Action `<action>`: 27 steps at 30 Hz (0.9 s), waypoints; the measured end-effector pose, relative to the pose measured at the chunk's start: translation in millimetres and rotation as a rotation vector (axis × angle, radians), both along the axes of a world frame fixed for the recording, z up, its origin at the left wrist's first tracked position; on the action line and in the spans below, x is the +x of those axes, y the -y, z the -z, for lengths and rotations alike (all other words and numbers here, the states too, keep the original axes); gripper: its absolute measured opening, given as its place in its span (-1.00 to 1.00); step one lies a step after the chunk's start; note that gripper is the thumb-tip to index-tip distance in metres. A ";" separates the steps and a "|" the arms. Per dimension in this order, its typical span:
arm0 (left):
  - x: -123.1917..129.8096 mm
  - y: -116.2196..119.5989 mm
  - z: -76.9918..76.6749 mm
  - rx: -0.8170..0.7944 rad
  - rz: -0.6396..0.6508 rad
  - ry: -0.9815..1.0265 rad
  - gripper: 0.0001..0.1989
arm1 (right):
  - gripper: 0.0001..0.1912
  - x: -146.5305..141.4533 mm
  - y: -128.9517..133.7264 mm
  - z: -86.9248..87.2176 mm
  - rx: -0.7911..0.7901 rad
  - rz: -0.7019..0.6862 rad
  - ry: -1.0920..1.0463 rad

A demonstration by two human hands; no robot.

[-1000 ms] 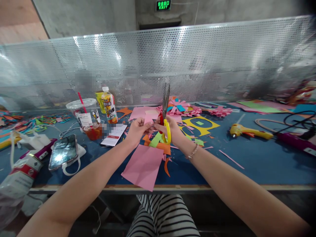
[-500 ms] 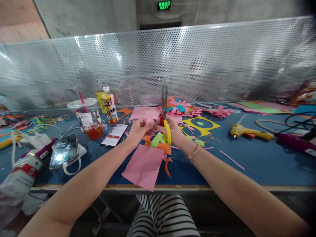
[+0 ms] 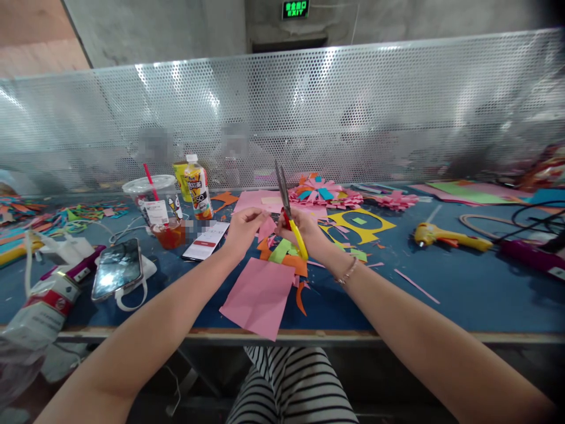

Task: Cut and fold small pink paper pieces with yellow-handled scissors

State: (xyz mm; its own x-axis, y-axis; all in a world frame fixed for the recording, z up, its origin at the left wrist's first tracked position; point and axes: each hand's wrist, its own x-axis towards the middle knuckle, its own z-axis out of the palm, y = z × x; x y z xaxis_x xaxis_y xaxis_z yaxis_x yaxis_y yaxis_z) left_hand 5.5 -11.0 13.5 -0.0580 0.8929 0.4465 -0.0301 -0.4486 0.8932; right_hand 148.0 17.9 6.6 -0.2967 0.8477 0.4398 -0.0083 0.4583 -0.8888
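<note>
In my right hand (image 3: 309, 232) is a pair of scissors (image 3: 285, 191) with red and yellow handles. Its blades point up and away, slightly parted. My left hand (image 3: 245, 231) is closed in a pinch on a small piece of pink paper (image 3: 266, 227), which hangs in the gap between my hands. Below them a square sheet of pink paper (image 3: 260, 297) lies at the table's front edge. Green paper scraps (image 3: 281, 251) and orange paper scraps (image 3: 298, 263) are scattered just beyond that sheet.
Pink paper flowers (image 3: 320, 191) and a yellow cut-out sheet (image 3: 364, 225) lie behind my hands. A yellow glue gun (image 3: 452, 237) rests on the right. Leftward stand a drink cup (image 3: 154, 206) and a bottle (image 3: 198, 188), near two phones. A perforated metal panel (image 3: 397, 112) borders the back.
My left hand has drawn a little left, away from my right hand, with the pink piece. The scissors have tilted, so their tips now lean left.
</note>
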 end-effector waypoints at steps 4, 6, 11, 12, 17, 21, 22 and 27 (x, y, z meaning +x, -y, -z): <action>0.0 -1.4 1.1 -0.058 0.062 0.079 -0.73 | -0.75 1.8 -5.1 5.4 0.005 -0.004 -0.007; 0.2 -0.2 -0.1 -0.068 0.068 0.086 -0.74 | -0.74 2.2 -7.8 7.4 0.005 -0.005 -0.005; 0.4 1.1 -2.1 -0.086 0.064 0.072 -0.74 | -0.76 2.3 -9.6 8.7 0.030 0.000 0.013; 0.2 0.5 -1.8 -0.085 0.066 0.072 -0.73 | -0.76 2.5 -9.4 8.9 0.034 -0.011 0.017; -0.6 -2.7 0.5 -0.085 0.055 0.062 -0.73 | -0.77 4.1 -2.0 5.8 0.047 -0.067 0.009; -0.8 -3.8 1.9 -0.094 0.064 0.045 -0.74 | -0.70 4.7 12.7 -5.3 0.003 -0.033 0.050; -0.9 -4.5 2.6 -0.095 0.064 0.044 -0.74 | -0.69 4.6 15.9 -8.0 -0.014 -0.025 0.039; 0.5 -7.1 5.6 -0.083 0.050 -0.043 -0.79 | -0.61 4.8 21.8 -13.8 -0.089 -0.017 -0.075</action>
State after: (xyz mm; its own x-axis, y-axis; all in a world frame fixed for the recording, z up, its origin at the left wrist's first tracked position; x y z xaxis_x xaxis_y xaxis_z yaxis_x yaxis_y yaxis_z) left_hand 6.1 -3.9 7.8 0.0048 0.9282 0.3720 -0.0111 -0.3720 0.9282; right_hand 152.9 -3.9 20.3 -0.2803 0.8794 0.3849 -0.0832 0.3772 -0.9224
